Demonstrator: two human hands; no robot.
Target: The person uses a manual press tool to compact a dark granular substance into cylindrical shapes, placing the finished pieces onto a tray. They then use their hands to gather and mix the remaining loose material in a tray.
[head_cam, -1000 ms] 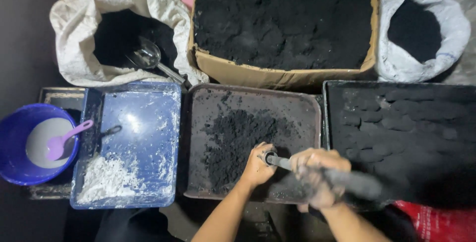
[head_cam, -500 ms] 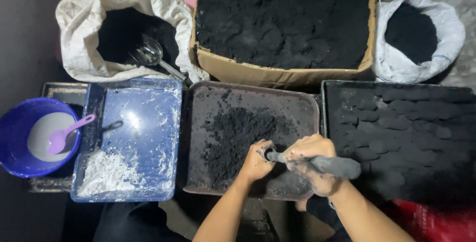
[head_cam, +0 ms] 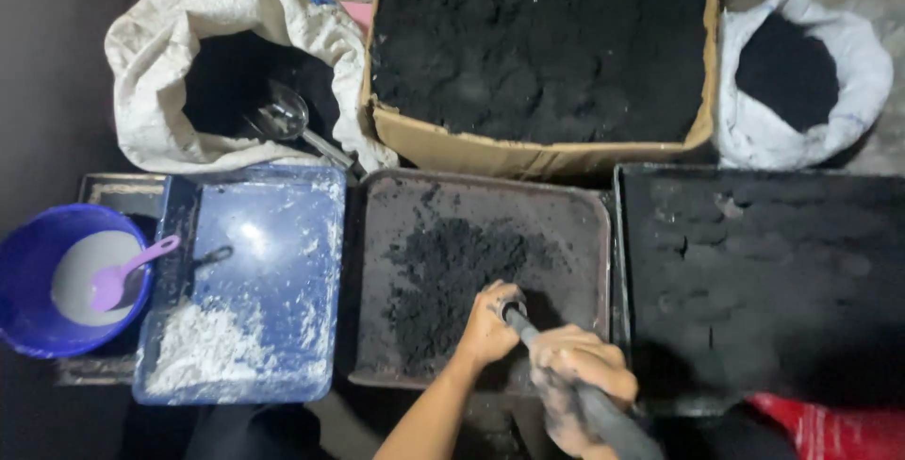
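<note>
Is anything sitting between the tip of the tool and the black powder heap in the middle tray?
Nothing visible. The left hand cups the tool's round tip, which is down at the right edge of the powder heap in the middle tray. The right hand grips the handle lower down. No other object lies between tip and heap.

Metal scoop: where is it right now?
In the head view, upper left: the metal scoop sits in the dark powder inside the white sack, its handle pointing toward the cardboard box, just above the blue tray.
</note>
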